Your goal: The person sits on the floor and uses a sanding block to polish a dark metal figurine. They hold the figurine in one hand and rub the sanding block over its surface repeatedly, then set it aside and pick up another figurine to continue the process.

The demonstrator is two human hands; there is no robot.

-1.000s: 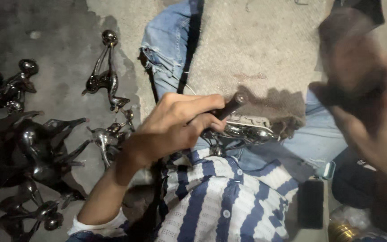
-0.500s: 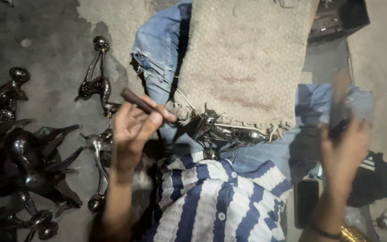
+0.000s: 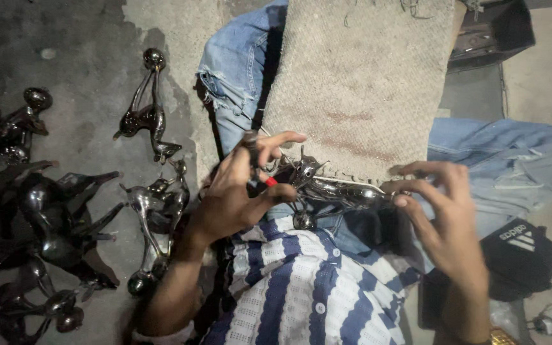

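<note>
Metal figurines [image 3: 46, 217], dark and glossy, crowd the floor at far left, with two more [image 3: 151, 115] nearer the knee. Left hand [image 3: 237, 191] is clenched around a dark-handled tool [image 3: 253, 150] with a red tip, pressed by the shiny metal piece [image 3: 333, 188] lying across the lap against a coarse beige cloth [image 3: 365, 83]. Right hand [image 3: 445, 217] pinches the piece's far end with its fingertips. It looks rigid, fairly heavy and slick; the slender ends offer the surest hold.
</note>
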